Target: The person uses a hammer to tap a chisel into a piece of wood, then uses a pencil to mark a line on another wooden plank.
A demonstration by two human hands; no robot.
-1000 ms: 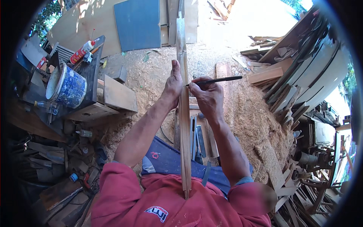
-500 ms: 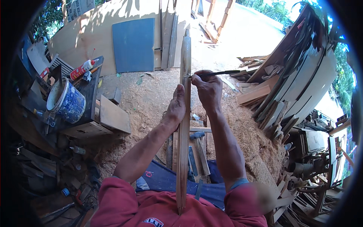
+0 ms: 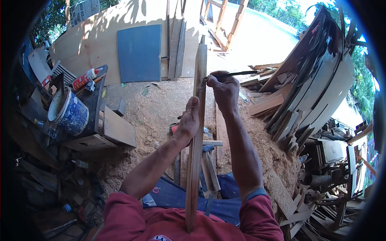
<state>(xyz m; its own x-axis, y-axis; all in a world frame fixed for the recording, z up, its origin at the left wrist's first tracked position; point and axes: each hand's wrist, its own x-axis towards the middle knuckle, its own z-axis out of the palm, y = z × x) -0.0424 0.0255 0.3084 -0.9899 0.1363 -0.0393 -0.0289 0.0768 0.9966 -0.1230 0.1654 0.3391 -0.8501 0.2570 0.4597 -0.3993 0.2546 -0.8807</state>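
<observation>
A long narrow wooden bar [image 3: 195, 160] runs from my chest away from me, its far end raised in front of the sawdust-covered floor. My left hand [image 3: 188, 122] is closed around it about midway, thumb lying along the side and the other fingers mostly hidden behind. Farther up, my right hand [image 3: 224, 90] pinches a slender dark tool [image 3: 244, 73]. Its shaft points out to the right, and its working tip meets the bar's right side, too small to make out. Whether it is a pencil or a thin blade I cannot tell.
Below the bar lie a hammer [image 3: 208, 148] and wood pieces near my lap. On the left, a dark bench [image 3: 94, 102] carries a paint-spattered bucket [image 3: 74, 114] and a red-and-white glue bottle [image 3: 85, 79]. A blue panel [image 3: 139, 54] leans behind; stacked boards [image 3: 321, 96] stand right.
The bar's far end has shifted slightly right and lower in view. My left hand sits a little lower in view; the right hand keeps its pinch and has moved slightly right.
</observation>
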